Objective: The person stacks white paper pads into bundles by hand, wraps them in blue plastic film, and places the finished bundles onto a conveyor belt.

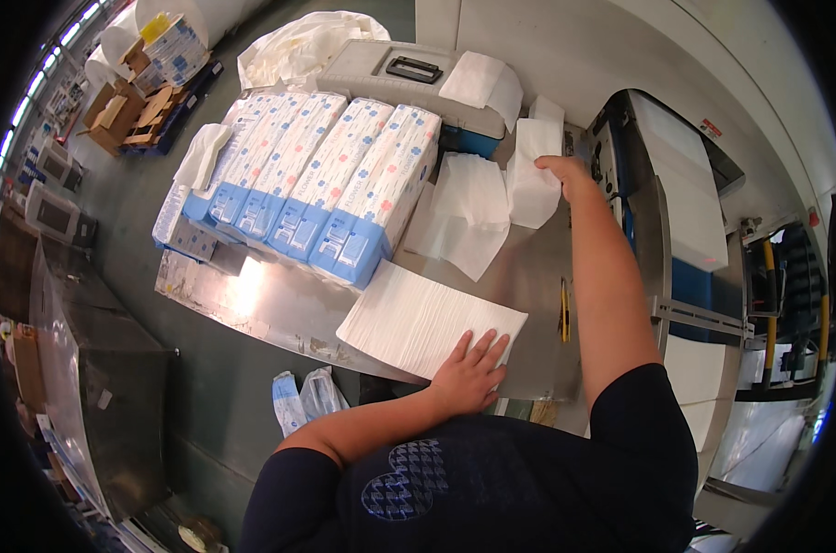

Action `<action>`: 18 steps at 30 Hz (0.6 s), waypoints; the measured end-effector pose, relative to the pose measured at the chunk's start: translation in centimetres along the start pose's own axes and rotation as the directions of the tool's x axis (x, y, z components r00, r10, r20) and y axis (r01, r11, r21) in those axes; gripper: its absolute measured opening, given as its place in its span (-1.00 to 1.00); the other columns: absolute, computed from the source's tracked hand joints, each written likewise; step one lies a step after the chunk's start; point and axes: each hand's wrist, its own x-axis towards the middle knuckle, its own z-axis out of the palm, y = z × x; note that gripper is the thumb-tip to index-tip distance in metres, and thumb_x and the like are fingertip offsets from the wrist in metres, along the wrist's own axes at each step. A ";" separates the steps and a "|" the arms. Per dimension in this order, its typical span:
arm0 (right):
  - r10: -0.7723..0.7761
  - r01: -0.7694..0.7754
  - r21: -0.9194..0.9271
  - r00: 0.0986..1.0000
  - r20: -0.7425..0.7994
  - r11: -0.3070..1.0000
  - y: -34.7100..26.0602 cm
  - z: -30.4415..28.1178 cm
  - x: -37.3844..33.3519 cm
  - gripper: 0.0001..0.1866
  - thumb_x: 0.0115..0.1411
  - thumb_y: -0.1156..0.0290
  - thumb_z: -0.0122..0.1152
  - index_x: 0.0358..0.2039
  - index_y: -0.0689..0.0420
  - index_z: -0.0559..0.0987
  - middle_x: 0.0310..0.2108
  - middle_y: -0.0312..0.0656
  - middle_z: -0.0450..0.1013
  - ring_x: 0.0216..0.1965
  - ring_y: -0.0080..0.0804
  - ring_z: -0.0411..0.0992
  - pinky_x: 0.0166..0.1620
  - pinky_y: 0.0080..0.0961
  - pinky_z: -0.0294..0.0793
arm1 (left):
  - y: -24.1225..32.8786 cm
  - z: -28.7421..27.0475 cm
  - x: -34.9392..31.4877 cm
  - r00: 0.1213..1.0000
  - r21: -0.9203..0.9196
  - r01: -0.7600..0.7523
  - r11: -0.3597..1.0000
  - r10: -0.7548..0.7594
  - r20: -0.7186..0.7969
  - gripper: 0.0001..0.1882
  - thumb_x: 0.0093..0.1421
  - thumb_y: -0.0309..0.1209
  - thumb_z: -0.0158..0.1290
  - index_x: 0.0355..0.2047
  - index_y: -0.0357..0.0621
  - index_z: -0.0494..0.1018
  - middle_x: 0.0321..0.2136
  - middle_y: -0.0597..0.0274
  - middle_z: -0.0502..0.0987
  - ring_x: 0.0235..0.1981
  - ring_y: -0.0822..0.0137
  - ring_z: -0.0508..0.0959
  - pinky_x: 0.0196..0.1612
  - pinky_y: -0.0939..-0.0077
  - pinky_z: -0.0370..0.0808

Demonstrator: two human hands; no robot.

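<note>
My left hand (473,373) lies with fingers spread on a long stack of folded white tissues (432,318) at the table's near edge. Farther off to the right, my right hand (568,175) pinches the edge of some white tissue sheets (533,198). Beside these, more loose tissue sheets (468,198) lie on the metal table (528,258). Left of the sheets stands a row of several wrapped tissue packs (381,175), white with flower prints and blue ends.
A grey toolbox (381,74) with a black handle stands behind the packs, tissue draped over its right end. A yellow-and-black pen-like tool (564,309) lies near my right forearm. Machinery (671,175) borders the table's right side. Plastic wrappers (312,401) are below the near edge.
</note>
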 end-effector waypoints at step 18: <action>0.262 -0.368 0.336 0.910 0.322 0.867 -1.6 -1.6 -1.5 -0.48 -0.10 0.38 0.20 -0.06 0.17 0.35 -0.14 -0.07 0.38 -0.11 -0.12 0.36 -0.08 -0.11 0.35 | 0.2 -0.4 -0.1 1.000 0.026 -0.018 0.999 0.019 -0.012 -0.56 -0.04 -0.03 0.03 -0.18 0.04 0.42 0.16 0.03 0.09 0.20 0.06 0.04 0.15 -0.05 -0.03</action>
